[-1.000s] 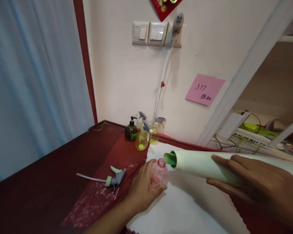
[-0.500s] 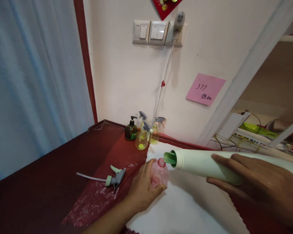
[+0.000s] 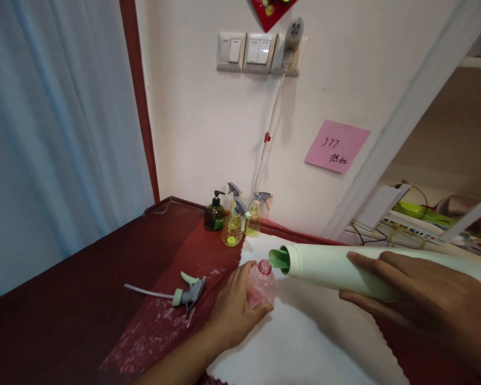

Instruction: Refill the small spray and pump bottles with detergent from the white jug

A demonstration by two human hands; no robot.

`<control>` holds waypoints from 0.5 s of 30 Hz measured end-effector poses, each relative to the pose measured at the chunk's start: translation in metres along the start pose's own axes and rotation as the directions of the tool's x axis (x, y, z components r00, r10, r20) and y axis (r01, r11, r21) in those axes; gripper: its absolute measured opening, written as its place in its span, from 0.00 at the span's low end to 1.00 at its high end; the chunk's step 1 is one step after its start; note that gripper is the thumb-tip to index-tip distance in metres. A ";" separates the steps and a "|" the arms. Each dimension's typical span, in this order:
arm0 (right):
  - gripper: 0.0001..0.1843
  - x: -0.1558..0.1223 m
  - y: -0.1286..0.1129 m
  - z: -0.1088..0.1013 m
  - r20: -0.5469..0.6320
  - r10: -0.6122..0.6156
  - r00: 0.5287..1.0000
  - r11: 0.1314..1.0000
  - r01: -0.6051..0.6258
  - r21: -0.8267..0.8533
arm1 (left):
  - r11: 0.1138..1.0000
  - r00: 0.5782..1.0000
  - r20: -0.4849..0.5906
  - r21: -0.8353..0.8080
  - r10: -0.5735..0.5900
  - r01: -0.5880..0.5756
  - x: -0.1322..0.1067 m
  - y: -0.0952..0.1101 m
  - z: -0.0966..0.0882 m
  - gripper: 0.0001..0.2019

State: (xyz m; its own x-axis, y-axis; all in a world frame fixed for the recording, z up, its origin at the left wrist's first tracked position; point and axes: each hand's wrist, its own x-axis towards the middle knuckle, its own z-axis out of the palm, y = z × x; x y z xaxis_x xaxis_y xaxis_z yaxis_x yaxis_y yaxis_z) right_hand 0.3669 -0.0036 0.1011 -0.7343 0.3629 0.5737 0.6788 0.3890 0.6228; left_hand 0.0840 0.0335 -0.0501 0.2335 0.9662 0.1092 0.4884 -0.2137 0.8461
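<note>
Reference: 12 o'clock is the top of the view; the dial centre is the pink bottle (image 3: 261,289).

Left hand (image 3: 233,313): wrapped around the pink bottle from the 8 o'clock side, pinching its body between fingers and thumb. The bottle has no spray head fitted; its open neck faces up. It is positioned over the white sheet (image 3: 316,337); whether its base bears on the sheet cannot be determined.

Right hand (image 3: 419,305): clasped around the pale green vessel (image 3: 320,263), which extends from the bottle toward 3 o'clock. The vessel lies nearly level in view. Its darker green spout (image 3: 279,258) points toward 9 o'clock, just beside the bottle neck. Contact between spout and neck cannot be confirmed.

Change over the last second: negligible. Both hands retain their grips, and spout and neck keep the same relation; only the camera view shifts slightly. This indicates a steady, aligned hold. No stream is visible at the spout, so flow cannot be verified.

Surrounding items: a detached trigger head (image 3: 190,293) with its tube lies at 9 o'clock on red film (image 3: 144,342) covering part of the dark surface (image 3: 64,278). Spray bottles (image 3: 232,233) and a dark pump bottle (image 3: 214,216) stand together near 11 o'clock, by the wall.
</note>
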 end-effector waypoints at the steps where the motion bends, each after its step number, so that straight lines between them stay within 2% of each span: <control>1: 0.18 0.000 0.000 0.000 0.002 -0.002 1.000 1.000 0.002 0.001 | 1.000 1.000 0.000 0.003 0.000 0.000 0.000 0.000 0.000 0.41; 15: 0.19 -0.005 0.002 0.000 0.004 0.017 1.000 1.000 -0.017 0.010 | 1.000 1.000 0.012 0.015 -0.020 0.019 0.000 -0.003 0.002 0.43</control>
State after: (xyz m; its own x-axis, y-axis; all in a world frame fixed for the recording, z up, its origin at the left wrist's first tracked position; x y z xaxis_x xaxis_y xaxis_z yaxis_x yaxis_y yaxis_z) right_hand 0.3716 -0.0042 0.0992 -0.7228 0.3724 0.5822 0.6911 0.3912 0.6078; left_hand 0.0842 0.0339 -0.0539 0.2338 0.9684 0.0866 0.5050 -0.1970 0.8404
